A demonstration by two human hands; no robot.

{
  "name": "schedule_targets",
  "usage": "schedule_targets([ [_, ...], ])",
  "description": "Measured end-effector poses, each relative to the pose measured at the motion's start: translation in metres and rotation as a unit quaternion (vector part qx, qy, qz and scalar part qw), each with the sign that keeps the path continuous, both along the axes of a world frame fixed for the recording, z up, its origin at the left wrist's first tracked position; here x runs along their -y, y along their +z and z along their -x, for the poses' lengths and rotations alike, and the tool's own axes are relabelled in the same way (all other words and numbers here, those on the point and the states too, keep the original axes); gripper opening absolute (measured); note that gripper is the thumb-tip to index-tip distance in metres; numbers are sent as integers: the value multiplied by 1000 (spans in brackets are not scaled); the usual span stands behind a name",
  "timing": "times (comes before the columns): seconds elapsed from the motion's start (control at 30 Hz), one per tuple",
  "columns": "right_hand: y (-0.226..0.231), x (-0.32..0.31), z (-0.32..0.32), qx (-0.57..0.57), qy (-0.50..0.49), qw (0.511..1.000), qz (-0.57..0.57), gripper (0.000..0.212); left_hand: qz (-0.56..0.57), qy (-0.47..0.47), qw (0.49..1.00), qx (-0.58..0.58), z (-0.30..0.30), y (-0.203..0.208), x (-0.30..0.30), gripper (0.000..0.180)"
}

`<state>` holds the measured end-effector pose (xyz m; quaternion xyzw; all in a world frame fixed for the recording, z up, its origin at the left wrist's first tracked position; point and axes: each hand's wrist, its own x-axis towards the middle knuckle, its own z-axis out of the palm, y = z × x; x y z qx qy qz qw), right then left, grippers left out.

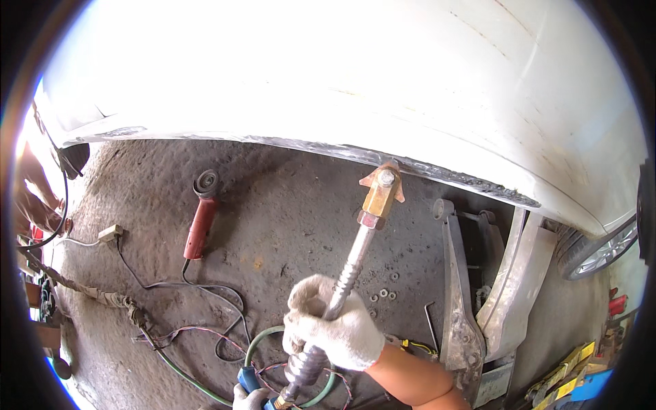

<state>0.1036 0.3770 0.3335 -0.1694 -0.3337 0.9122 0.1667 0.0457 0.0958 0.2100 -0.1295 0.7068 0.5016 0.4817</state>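
A slide hammer [352, 266] slants up from the bottom middle to the car's lower sill [465, 179], which is scraped to bare grey metal. Its brass-coloured claw head [380, 195] meets the sill's edge. My right hand [335, 324], in a white glove, is closed around the metal shaft. Just below that hand is a ridged metal sleeve. At the bottom edge my gloved left hand [250, 399] grips the blue handle [249, 380] at the tool's rear end, partly cut off by the frame. A green cable [263, 336] loops beside the handle.
A red angle grinder [202, 225] lies on the concrete floor at left, its cord trailing. Several washers [383, 293] and a hex key [431, 326] lie right of the shaft. A grey metal stand [458, 294] and a car wheel [601, 249] are at right.
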Motion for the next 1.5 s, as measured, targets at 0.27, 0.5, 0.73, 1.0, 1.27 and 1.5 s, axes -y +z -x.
schedule_targets([
  [0.27,-28,46,-16,28,-1,999,-25,14,20,-37,999,30,-5,28,-15,23],
  [0.5,-23,45,-15,56,16,997,-44,14,-38,4,992,117,-5,24,-15,21],
  [0.73,19,-18,5,-46,-25,998,-41,12,-26,-37,994,103,-2,4,2,25],
  [1.0,-35,70,-47,10,42,995,-91,6,-33,-14,999,-11,-24,-23,10,51],
  [1.27,-21,54,-27,45,55,988,-139,9,-62,-5,998,10,-15,-14,-2,38],
  [1.5,-30,47,-17,36,64,991,-113,9,-44,29,999,2,-14,-8,-9,29],
])
